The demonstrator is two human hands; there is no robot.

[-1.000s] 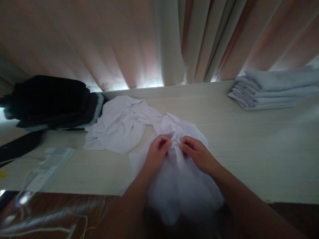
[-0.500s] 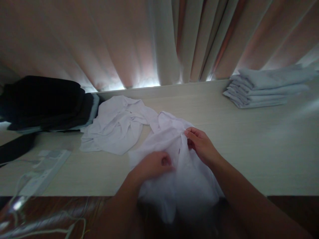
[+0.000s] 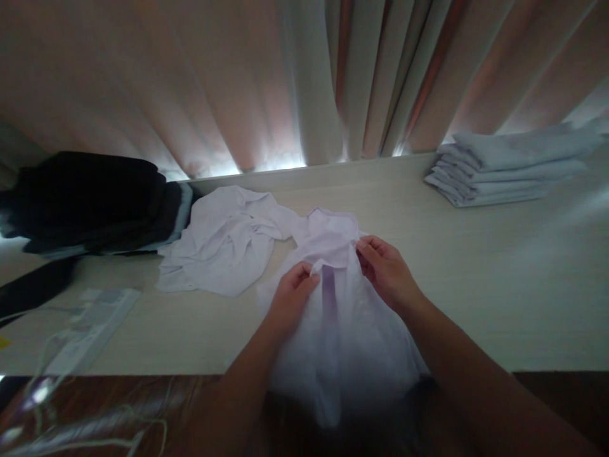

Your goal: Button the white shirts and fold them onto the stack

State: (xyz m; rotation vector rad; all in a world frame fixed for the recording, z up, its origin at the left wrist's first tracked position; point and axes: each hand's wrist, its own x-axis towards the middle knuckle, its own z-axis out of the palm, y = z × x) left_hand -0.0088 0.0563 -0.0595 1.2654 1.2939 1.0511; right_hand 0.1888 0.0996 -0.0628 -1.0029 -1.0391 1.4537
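Note:
A white shirt [image 3: 361, 324] lies over the front edge of the pale table, its lower part hanging off and blurred. My left hand [image 3: 295, 289] pinches one front edge of it between thumb and fingers. On the other side my right hand [image 3: 380, 260] grips the opposite edge near the collar. Between the two hands the front is parted, showing a lilac-shaded strip of the inside. Left of it a second white garment [image 3: 228, 241] lies crumpled on the table, touching or overlapping the held shirt at its far side; which one I cannot tell.
A stack of folded white clothes [image 3: 509, 168] sits at the back right of the table [image 3: 499, 285]. Dark folded clothes [image 3: 95, 200] are piled at the back left. A power strip [image 3: 95, 330] with cables lies at the front left. Curtains [image 3: 228, 82] hang behind.
My left hand has moved up and taken hold of the shirt's left front edge; before, it was blurred over the cloth. The front is now spread apart. My right hand keeps its grip.

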